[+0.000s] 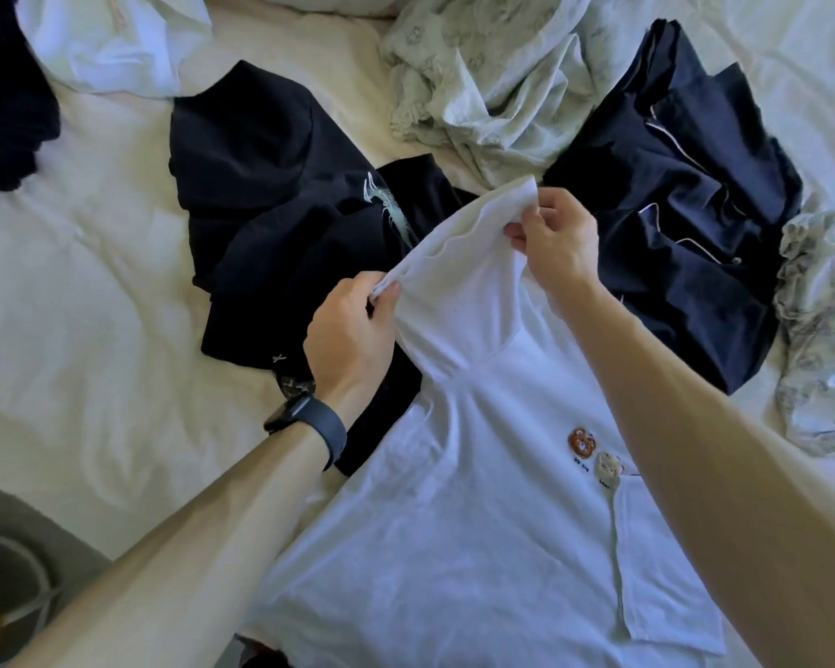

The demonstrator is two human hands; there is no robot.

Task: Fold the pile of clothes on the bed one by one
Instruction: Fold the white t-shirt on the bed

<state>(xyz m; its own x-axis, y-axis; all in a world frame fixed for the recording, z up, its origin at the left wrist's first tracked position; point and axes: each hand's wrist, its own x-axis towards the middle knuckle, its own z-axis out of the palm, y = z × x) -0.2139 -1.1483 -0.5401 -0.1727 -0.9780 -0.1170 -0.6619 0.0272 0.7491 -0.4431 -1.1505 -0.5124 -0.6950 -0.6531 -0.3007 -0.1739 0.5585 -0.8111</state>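
White bedding beneath, dark garments scattered beyond. Head view: white T-shirt spread flat just below both arms, long axis running from the near edge away toward the pile. Sleeve lifted at the far end, stretched between the hands. Left hand pinching its nearer corner, right hand pinching the farther one, neither plainly closer. Probably due inward across the chest.

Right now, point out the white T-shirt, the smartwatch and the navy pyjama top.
white T-shirt (pixel 454 547): head view, on the flat front panel lying on the bed.
smartwatch (pixel 326 432): head view, on the dark strap around the left wrist.
navy pyjama top (pixel 671 185): head view, on dark cloth between its white piping lines.
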